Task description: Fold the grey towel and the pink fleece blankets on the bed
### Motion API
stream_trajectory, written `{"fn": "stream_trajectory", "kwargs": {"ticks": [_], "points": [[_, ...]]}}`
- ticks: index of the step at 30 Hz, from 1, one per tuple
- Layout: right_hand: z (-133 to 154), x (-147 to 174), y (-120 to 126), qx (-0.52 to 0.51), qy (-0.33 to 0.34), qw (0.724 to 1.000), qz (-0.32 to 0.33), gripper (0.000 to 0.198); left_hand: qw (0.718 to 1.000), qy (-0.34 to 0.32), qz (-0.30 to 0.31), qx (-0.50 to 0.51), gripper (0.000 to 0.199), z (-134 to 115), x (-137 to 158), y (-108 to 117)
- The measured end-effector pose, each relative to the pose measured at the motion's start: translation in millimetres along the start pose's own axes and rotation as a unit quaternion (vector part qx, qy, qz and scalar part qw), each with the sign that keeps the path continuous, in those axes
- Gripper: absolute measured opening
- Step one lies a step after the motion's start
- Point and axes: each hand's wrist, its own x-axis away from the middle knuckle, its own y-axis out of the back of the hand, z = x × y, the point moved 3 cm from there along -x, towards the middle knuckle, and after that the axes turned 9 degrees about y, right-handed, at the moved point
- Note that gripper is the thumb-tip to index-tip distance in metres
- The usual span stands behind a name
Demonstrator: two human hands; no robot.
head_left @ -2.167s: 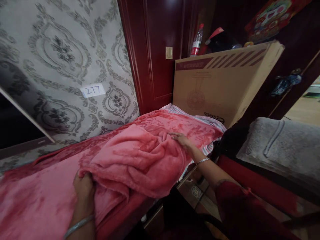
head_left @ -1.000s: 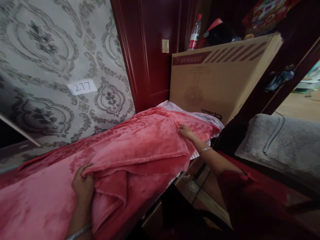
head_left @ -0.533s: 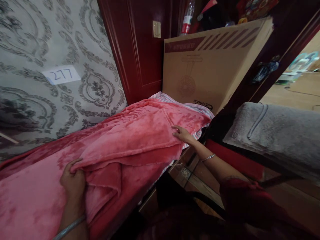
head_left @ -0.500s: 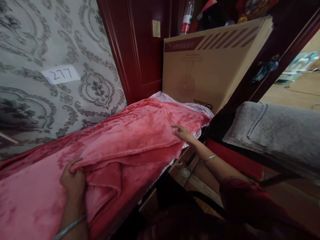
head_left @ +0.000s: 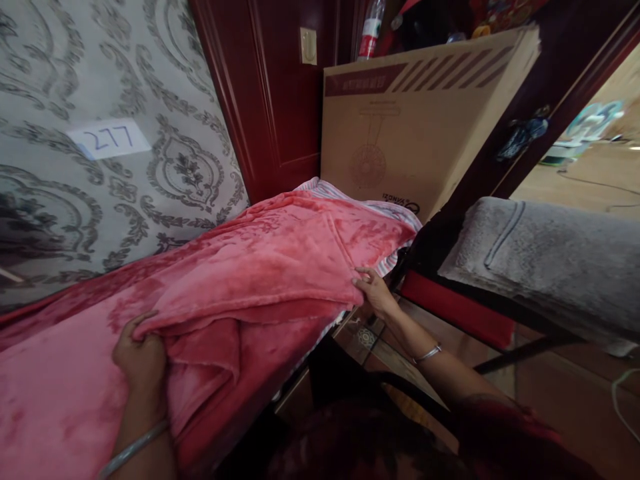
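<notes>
A plush pink blanket lies spread along a narrow surface, with one layer folded over another. My left hand pinches a corner of the upper layer at the lower left. At the right end of the folded edge, my right hand has its thumb and fingers closed on the blanket's other corner. Between the two hands the hem runs in a slack line, and a lower layer droops beneath it. A striped cloth shows from under the blanket's far end.
A large cardboard box stands at the far end beside a dark red door, with a bottle behind it. To the right, a grey folded blanket rests on a dark support. Patterned wallpaper borders the left.
My right hand has moved down and slightly right, from lying over the blanket with a finger extended to gripping its corner. My left hand keeps its hold. The view has shifted slightly.
</notes>
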Motion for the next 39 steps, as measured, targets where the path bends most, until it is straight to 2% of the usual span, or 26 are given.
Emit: {"fn": "stream_trajectory", "kwargs": {"ticks": [4, 8, 15, 21, 27, 29, 32, 35, 37, 39], "points": [[-1, 3, 6, -0.024, -0.007, 1.000, -0.005, 0.061, 1.000, -0.011, -0.009, 0.021, 0.044, -1, 1, 1], [-17, 6, 9, -0.013, -0.037, 0.999, -0.024, 0.063, 0.999, -0.014, -0.018, 0.042, 0.042, 1, 1, 0], [-32, 11, 11, 0.004, -0.029, 0.998, -0.057, 0.063, 0.999, 0.000, -0.006, 0.039, 0.043, -1, 3, 1], [-37, 20, 9, 0.002, -0.075, 0.997, -0.020, 0.055, 0.999, 0.008, -0.006, 0.045, 0.045, 1, 1, 1], [-26, 24, 3, -0.009, -0.152, 0.987, 0.042, 0.042, 0.999, -0.013, -0.006, 0.037, 0.037, 1, 2, 1], [-10, 11, 1, -0.009, -0.133, 0.989, 0.062, 0.037, 0.999, -0.028, -0.007, 0.025, 0.036, 1, 4, 2], [35, -35, -4, -0.015, -0.038, 0.995, 0.087, 0.030, 0.998, -0.061, -0.006, 0.001, 0.037, -4, 6, 2], [103, -105, -12, -0.029, 0.083, 0.992, 0.087, 0.019, 0.991, -0.131, 0.016, -0.036, 0.037, -20, 11, 0], [156, -154, -17, -0.028, 0.153, 0.985, 0.072, 0.014, 0.978, -0.190, 0.059, -0.062, 0.034, -39, 17, -3], [205, -197, -22, -0.032, 0.197, 0.978, 0.064, 0.020, 0.959, -0.245, 0.117, -0.083, 0.030, -62, 26, -6]]}}
